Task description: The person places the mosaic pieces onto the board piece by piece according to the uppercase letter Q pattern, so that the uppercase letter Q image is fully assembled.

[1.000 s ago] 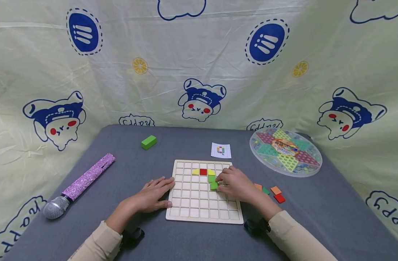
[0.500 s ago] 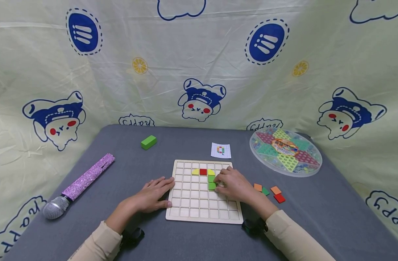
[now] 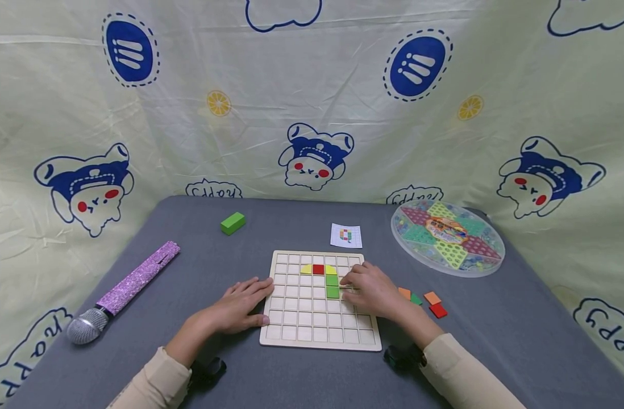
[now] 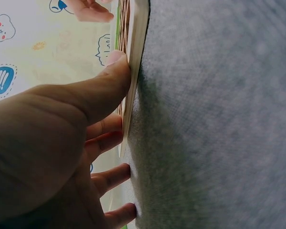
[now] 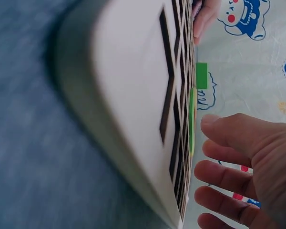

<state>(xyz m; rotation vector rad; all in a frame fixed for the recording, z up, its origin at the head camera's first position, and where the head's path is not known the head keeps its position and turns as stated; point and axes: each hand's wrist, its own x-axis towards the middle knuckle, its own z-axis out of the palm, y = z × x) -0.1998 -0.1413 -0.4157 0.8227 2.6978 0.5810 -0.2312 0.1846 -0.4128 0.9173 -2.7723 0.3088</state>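
Note:
A pale wooden grid board (image 3: 312,335) lies on the table with several coloured tiles in its cells. In its upper part sit a yellow tile (image 3: 306,269), a red tile (image 3: 318,269) and a second yellow tile (image 3: 331,270). Below the right yellow one, two green tiles (image 3: 332,292) form a column. My left hand (image 3: 242,307) rests at the board's left edge, thumb on the rim, fingers spread. Just right of the green tiles, my right hand (image 3: 370,289) hovers over the board. Its fingers are loosely bent with nothing between them in the right wrist view.
Loose orange, green and red tiles (image 3: 437,311) lie right of the board. Behind it is a pattern card (image 3: 345,236). A round game box (image 3: 447,238) stands at back right, a green block (image 3: 233,223) at back left, a glittery purple microphone (image 3: 138,278) at left.
The lower green tile, earlier askew at my right fingertips, now sits squarely under the other green one. My right hand has let go and drawn slightly right. My left hand has stayed put.

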